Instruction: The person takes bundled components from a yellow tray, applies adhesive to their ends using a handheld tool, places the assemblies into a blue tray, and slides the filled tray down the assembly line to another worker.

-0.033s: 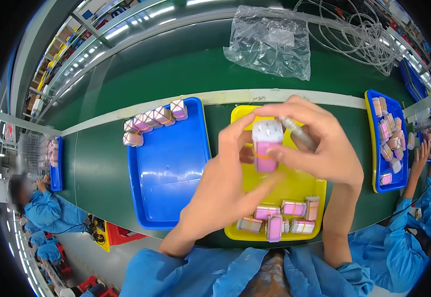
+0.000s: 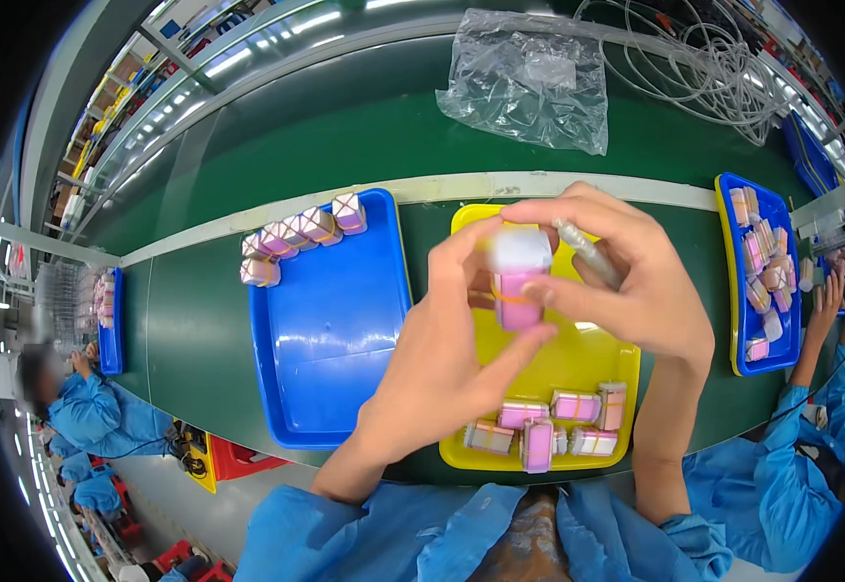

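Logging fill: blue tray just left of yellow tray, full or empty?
Blue tray: part-filled; pink-and-white packs sit along its far edge, most of its base shows.

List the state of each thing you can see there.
Left hand: curled beside pink bundle, thumb extended.
Right hand: gripping pink bundle and pen.
Pink bundle: banded, raised over yellow tray.
Pen: capped or not, unclear.
Yellow tray: near-end bundles inside.
Left blue tray: far-end bundles inside.
Right blue tray: jumbled bundles inside.
Plastic bag: crumpled.
Cable: loosely coiled.
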The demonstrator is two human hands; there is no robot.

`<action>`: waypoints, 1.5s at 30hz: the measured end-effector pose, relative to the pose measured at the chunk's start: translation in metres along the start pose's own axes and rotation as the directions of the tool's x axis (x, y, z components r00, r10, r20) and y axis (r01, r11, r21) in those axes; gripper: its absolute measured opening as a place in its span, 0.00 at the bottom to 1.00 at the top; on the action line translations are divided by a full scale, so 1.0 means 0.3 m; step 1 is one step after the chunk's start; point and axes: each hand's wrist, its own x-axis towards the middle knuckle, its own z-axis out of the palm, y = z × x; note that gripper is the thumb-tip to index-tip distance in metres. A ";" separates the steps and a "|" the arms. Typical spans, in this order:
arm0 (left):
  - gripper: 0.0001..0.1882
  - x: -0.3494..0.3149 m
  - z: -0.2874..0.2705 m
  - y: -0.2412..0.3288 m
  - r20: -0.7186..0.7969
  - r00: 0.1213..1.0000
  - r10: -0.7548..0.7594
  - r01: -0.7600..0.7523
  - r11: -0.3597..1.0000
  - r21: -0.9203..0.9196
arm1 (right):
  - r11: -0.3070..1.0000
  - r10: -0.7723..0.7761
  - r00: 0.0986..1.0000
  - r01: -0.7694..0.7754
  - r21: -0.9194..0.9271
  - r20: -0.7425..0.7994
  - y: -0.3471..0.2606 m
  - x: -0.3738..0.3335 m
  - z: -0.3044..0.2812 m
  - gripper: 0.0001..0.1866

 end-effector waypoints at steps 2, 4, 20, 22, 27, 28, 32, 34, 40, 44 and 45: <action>0.38 0.017 0.016 -0.050 -0.011 0.987 0.162 -0.162 0.987 0.019 | 1.000 0.026 1.000 -0.026 0.013 0.011 0.003 -0.005 0.002 0.23; 0.35 0.012 0.029 -0.012 0.013 1.000 -0.020 0.023 0.961 -0.277 | 0.998 0.046 0.998 -0.047 0.032 0.030 -0.018 -0.008 -0.008 0.23; 0.21 -0.034 -0.064 -0.028 0.008 0.973 -0.231 0.161 0.652 -0.741 | 0.840 0.535 0.322 -0.303 -0.450 0.781 -0.065 -0.345 0.145 0.37; 0.21 -0.042 -0.077 -0.035 0.018 0.978 -0.207 0.157 0.677 -0.719 | 0.835 0.547 0.418 -0.208 -0.510 0.725 -0.058 -0.342 0.150 0.36; 0.21 -0.044 -0.081 -0.029 0.008 0.978 -0.211 0.141 0.626 -0.767 | 0.808 0.508 0.746 -0.240 -0.537 0.431 0.039 -0.279 0.137 0.23; 0.21 -0.047 -0.085 -0.031 0.056 0.979 -0.194 0.154 0.539 -0.828 | 0.778 0.504 0.804 -0.262 -0.571 0.317 0.078 -0.271 0.132 0.25; 0.21 -0.061 -0.091 -0.056 0.075 0.983 -0.170 0.163 0.593 -0.788 | 0.735 0.566 0.781 -0.334 -0.590 0.264 0.168 -0.184 0.086 0.32; 0.21 -0.065 -0.111 -0.042 0.093 0.986 -0.139 0.156 0.569 -0.807 | 0.752 0.585 0.754 -0.366 -0.548 0.300 0.189 -0.146 0.070 0.36; 0.22 -0.091 -0.179 -0.035 0.013 0.992 -0.123 0.084 0.590 -0.803 | 0.809 0.586 0.711 -0.481 -0.339 0.389 0.274 -0.112 0.090 0.43; 0.26 -0.105 -0.231 -0.031 -0.094 0.994 -0.058 -0.025 0.712 -0.701 | 0.860 0.507 0.768 -0.482 -0.169 0.390 0.335 -0.134 0.063 0.43; 0.26 -0.108 -0.240 -0.032 -0.127 0.989 -0.073 -0.024 0.775 -0.632 | 0.866 0.497 0.770 -0.472 -0.166 0.399 0.334 -0.130 0.066 0.43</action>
